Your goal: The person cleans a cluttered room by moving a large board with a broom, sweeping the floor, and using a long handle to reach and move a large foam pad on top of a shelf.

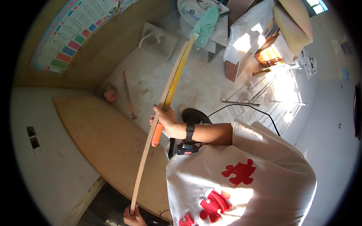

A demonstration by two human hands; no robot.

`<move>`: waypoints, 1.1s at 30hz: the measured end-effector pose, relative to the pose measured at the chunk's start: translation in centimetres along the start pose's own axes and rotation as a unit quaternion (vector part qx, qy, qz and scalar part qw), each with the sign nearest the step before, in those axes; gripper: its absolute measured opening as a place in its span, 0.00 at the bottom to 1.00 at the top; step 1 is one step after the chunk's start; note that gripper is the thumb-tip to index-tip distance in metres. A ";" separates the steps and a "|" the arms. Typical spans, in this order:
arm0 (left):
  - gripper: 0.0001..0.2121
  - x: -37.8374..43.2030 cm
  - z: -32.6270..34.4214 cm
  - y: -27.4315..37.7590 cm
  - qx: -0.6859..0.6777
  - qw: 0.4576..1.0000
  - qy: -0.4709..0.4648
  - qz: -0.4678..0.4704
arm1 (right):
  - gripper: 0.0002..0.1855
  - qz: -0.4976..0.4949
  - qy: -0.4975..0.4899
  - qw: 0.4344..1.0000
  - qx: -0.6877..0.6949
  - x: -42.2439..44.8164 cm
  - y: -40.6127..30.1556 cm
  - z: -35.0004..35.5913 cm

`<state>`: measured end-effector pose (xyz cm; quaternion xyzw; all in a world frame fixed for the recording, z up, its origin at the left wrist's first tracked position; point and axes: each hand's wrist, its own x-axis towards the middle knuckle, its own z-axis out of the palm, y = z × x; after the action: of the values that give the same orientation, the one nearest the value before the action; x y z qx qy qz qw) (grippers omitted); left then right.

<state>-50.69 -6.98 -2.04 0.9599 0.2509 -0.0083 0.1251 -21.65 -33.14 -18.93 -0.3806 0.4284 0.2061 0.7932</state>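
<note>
My right hand [167,120], with a black watch on its wrist, grips a long, thin wooden strip [144,158] near its middle. A yellow pole [177,77] lies against the strip in the same grasp. An orange handle [157,135] sticks out just below this hand, and a green plastic bag [208,25] is at the pole's far end. At the bottom, my left hand [134,217] is closed round the strip's lower end. The strip passes above a large wooden board [113,141].
An orange-handled scraper [129,97] lies on the dusty floor. A white sink-like basin [159,41] stands near the far wall. To the right are a wire rack [268,96], plastic-wrapped panels [249,36] and a black cable [249,105]. A printed chart [76,34] hangs at upper left.
</note>
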 end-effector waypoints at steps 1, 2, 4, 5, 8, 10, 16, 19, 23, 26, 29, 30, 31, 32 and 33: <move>0.10 0.0 2.2 -2.4 -0.064 0.997 -0.027 -0.040 | 0.20 -0.014 -0.013 1.000 0.011 0.1 -1.0 -0.3; 0.09 1.6 4.3 -1.6 -0.063 0.998 -0.022 -0.009 | 0.19 -0.049 -0.006 0.998 0.030 1.0 -2.5 -1.0; 0.10 3.7 7.8 0.5 -0.057 0.997 -0.045 0.006 | 0.17 -0.100 0.002 0.994 0.045 2.8 -5.4 -1.7; 0.10 4.5 9.7 1.8 -0.088 0.996 -0.035 0.002 | 0.17 -0.121 0.008 0.991 0.047 4.0 -7.2 -2.0; 0.11 7.3 14.4 7.0 -0.125 0.990 0.026 0.064 | 0.17 -0.135 0.011 0.987 0.092 8.5 -12.8 -3.6; 0.11 8.9 16.3 9.6 -0.132 0.986 0.033 0.098 | 0.18 -0.136 -0.028 0.983 0.121 12.1 -16.2 -5.5; 0.16 11.8 17.6 13.5 -0.068 0.989 -0.028 0.125 | 0.21 -0.118 -0.044 0.977 0.175 14.0 -20.4 -9.0; 0.18 12.7 17.3 12.4 -0.083 0.986 -0.035 0.138 | 0.20 -0.130 -0.027 0.980 0.146 14.0 -19.8 -8.9; 0.18 12.1 16.2 11.1 -0.062 0.986 -0.043 0.146 | 0.18 -0.144 0.053 0.977 0.146 13.6 -17.4 -8.2; 0.19 11.8 14.7 9.7 -0.084 0.983 0.034 0.157 | 0.17 -0.161 0.079 0.974 0.139 12.6 -15.5 -8.0; 0.20 12.0 16.1 9.3 -0.090 0.982 0.000 0.164 | 0.16 -0.172 0.060 0.975 0.129 13.5 -15.7 -7.7; 0.21 12.1 16.8 9.9 -0.099 0.983 -0.034 0.150 | 0.15 -0.180 0.062 0.974 0.121 14.4 -16.3 -7.8; 0.21 12.3 17.7 10.7 -0.100 0.983 -0.033 0.151 | 0.15 -0.181 0.061 0.974 0.122 15.7 -17.0 -7.9; 0.21 12.6 18.5 11.6 -0.116 0.981 -0.050 0.148 | 0.15 -0.184 0.084 0.973 0.115 17.4 -17.6 -7.9; 0.21 12.8 19.1 12.6 -0.133 0.978 -0.067 0.147 | 0.15 -0.189 0.108 0.970 0.109 19.3 -18.5 -8.4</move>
<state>-32.52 -16.12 -18.59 0.9584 0.0966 -0.0210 0.2679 -3.42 -51.21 -30.05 -0.3859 0.4512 -0.0380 0.8038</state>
